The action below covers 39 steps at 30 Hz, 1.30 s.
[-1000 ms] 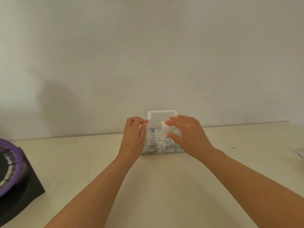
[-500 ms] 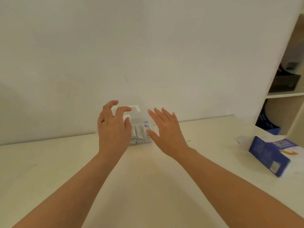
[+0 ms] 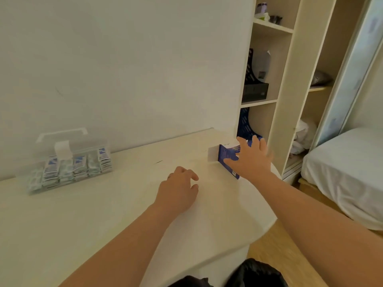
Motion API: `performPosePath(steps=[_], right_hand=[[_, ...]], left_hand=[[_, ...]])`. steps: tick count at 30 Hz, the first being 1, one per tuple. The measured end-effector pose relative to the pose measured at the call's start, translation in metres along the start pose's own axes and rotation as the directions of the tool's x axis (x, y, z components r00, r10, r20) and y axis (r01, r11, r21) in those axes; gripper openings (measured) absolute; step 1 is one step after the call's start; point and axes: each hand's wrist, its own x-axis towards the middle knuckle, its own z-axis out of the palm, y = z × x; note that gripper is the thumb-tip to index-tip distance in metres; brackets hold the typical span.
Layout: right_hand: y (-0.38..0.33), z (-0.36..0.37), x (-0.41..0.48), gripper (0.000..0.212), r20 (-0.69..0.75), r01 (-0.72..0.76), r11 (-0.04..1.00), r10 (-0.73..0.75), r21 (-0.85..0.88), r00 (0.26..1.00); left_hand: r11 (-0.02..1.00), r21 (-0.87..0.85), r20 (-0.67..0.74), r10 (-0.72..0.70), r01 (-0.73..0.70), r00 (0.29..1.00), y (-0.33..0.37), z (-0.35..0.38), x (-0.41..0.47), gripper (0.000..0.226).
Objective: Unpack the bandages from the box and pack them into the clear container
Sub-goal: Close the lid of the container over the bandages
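The clear container [image 3: 85,144] stands at the left of the white table [image 3: 116,216] against the wall, lid down with a white latch. Rows of wrapped bandages [image 3: 77,167] fill it. A blue box [image 3: 226,156] with a white end flap lies near the table's right edge. My right hand [image 3: 251,159] reaches over the box with fingers spread, thumb by its near side; it hides much of the box, and I cannot tell whether it touches it. My left hand [image 3: 178,191] hovers over the middle of the table, fingers loosely curled, holding nothing.
A shelf unit [image 3: 267,85] with black and blue file holders stands just past the table's right end. A bed [image 3: 348,164] with white sheets lies further right. Something black [image 3: 257,272] sits low at the table's near edge, over wooden floor.
Both hands have left the container. The view has swung right; my right hand has reached out to the blue box and my left hand has drifted to the table's middle.
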Motion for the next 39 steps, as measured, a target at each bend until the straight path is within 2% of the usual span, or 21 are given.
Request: performPosePath(steps=[3, 5, 7, 9, 11, 13, 16, 18, 20, 23, 26, 28, 32, 34, 37, 39], right_hand=[[0.01, 0.009, 0.003, 0.066, 0.04, -0.048, 0.996, 0.045, 0.075, 0.998], [0.01, 0.012, 0.003, 0.06, 0.009, -0.014, 0.992, 0.013, 0.123, 1.0], [0.009, 0.007, 0.001, 0.061, 0.042, 0.032, 0.987, -0.039, 0.158, 0.998], [0.013, -0.001, -0.003, 0.064, 0.109, 0.046, 0.963, -0.078, 0.266, 0.991], [0.026, -0.013, -0.015, 0.065, 0.082, 0.02, 0.89, -0.064, 0.455, 0.995], [0.049, -0.024, -0.036, 0.067, -0.052, 0.034, 0.796, -0.003, 0.604, 0.999], [0.092, -0.036, -0.068, 0.078, -0.251, 0.094, 0.711, 0.12, 0.697, 0.96], [0.127, -0.036, -0.088, 0.082, -0.284, 0.063, 0.656, 0.236, 0.752, 0.929], [0.164, -0.023, -0.112, 0.087, -0.253, -0.027, 0.6, 0.376, 0.799, 0.891], [0.204, 0.013, -0.153, 0.086, -0.182, -0.237, 0.638, 0.519, 0.732, 0.835], [0.217, 0.068, -0.201, 0.076, -0.027, -0.437, 0.699, 0.546, 0.566, 0.838], [0.213, 0.105, -0.223, 0.074, 0.082, -0.528, 0.699, 0.564, 0.482, 0.822], [0.205, 0.15, -0.222, 0.069, 0.12, -0.575, 0.675, 0.595, 0.462, 0.795], [0.206, 0.161, -0.21, 0.071, 0.129, -0.58, 0.712, 0.582, 0.396, 0.803], [0.21, 0.176, -0.2, 0.078, 0.279, -0.593, 0.77, 0.531, 0.234, 0.8], [0.21, 0.184, -0.202, 0.073, 0.41, -0.582, 0.789, 0.474, 0.195, 0.779]], left_hand=[[0.999, 0.048, 0.042, 0.013, -0.015, 0.999, 0.001, 0.01, 0.001, 0.03], [0.996, 0.084, 0.038, 0.015, -0.018, 0.999, -0.001, 0.013, 0.001, 0.03], [0.995, 0.097, 0.037, 0.01, -0.014, 0.999, 0.0, 0.015, 0.001, 0.03], [0.995, 0.095, 0.037, 0.009, -0.012, 0.999, 0.007, 0.016, 0.0, 0.029], [0.997, 0.078, 0.053, 0.017, -0.021, 0.998, 0.021, 0.019, 0.0, 0.029], [0.998, 0.057, 0.079, 0.024, -0.028, 0.997, 0.043, 0.03, -0.004, 0.029], [0.998, 0.043, 0.088, 0.046, -0.05, 0.995, 0.076, 0.045, -0.008, 0.03], [0.997, 0.015, 0.089, 0.077, -0.079, 0.993, 0.097, 0.054, -0.01, 0.029], [0.991, 0.002, 0.081, 0.132, -0.133, 0.988, 0.119, 0.066, -0.016, 0.029], [0.976, 0.057, -0.003, 0.21, -0.209, 0.978, 0.139, 0.084, -0.026, 0.03], [0.967, 0.115, -0.064, 0.234, -0.226, 0.97, 0.145, 0.091, -0.031, 0.031], [0.966, 0.132, -0.07, 0.235, -0.224, 0.97, 0.145, 0.091, -0.031, 0.032], [0.96, 0.155, -0.082, 0.248, -0.233, 0.965, 0.144, 0.093, -0.029, 0.033], [0.958, 0.17, -0.09, 0.25, -0.233, 0.964, 0.142, 0.094, -0.029, 0.032], [0.958, 0.163, -0.109, 0.256, -0.237, 0.96, 0.139, 0.095, -0.027, 0.031], [0.956, 0.167, -0.113, 0.263, -0.242, 0.958, 0.139, 0.096, -0.027, 0.03]])
